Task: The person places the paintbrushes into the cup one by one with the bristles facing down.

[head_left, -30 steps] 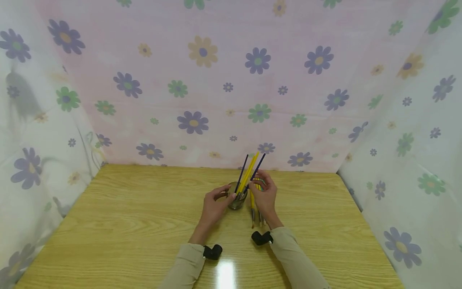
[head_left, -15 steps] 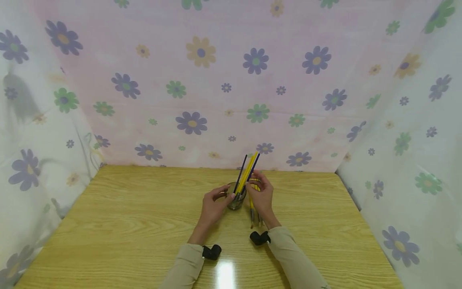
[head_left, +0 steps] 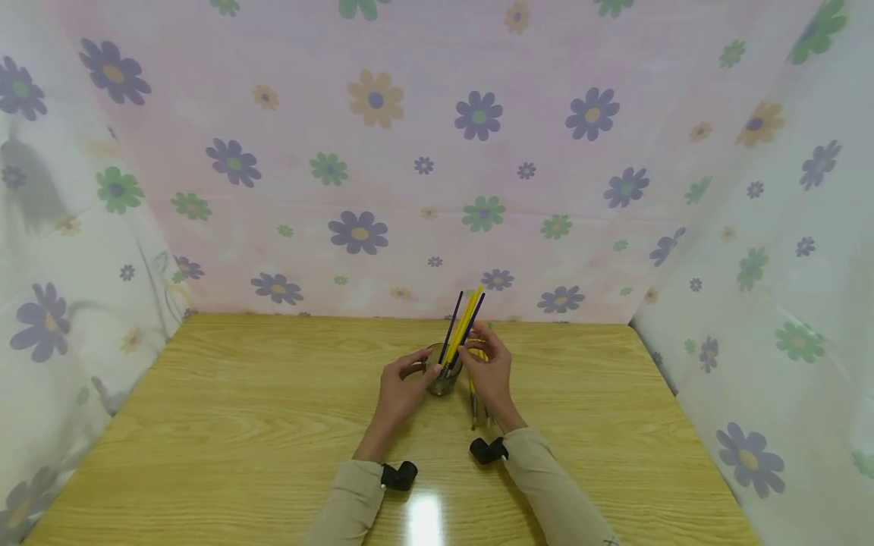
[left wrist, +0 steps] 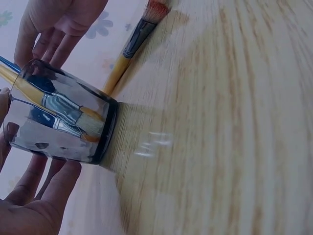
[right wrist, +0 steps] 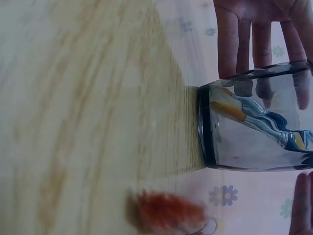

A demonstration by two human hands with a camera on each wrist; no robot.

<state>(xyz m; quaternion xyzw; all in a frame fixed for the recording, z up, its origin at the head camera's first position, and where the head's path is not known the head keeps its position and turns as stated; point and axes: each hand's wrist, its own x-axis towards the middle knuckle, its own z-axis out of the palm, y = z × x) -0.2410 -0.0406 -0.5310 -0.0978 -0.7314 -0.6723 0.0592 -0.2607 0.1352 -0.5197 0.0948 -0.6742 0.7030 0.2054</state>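
Note:
A clear glass (head_left: 442,387) stands upright on the wooden table, gripped at its side by my left hand (head_left: 401,390). Several paintbrushes lean in it, bristles down: yellow-handled paintbrushes (head_left: 466,322) and a thin dark paintbrush (head_left: 451,326). At the rim, my right hand (head_left: 493,377) pinches a dark blue paintbrush (head_left: 474,320) between thumb and finger, its handle leaning right. Through the glass wall (left wrist: 58,152) in the left wrist view, metal ferrules and pale bristles (left wrist: 91,123) show near the base. The right wrist view shows the same bristles (right wrist: 227,105); the right fingertips are mostly out of it.
More yellow-handled paintbrushes (head_left: 473,398) lie on the table right of the glass, partly hidden beneath my right hand. One has reddish bristles (right wrist: 168,211). Table surface (head_left: 239,409) stretches to both sides, with a flowered cloth (head_left: 403,182) behind.
My right hand has shifted slightly left with the dark blue paintbrush, whose handle now stands closer to the yellow ones. My left hand stays on the glass; the head view has turned slightly.

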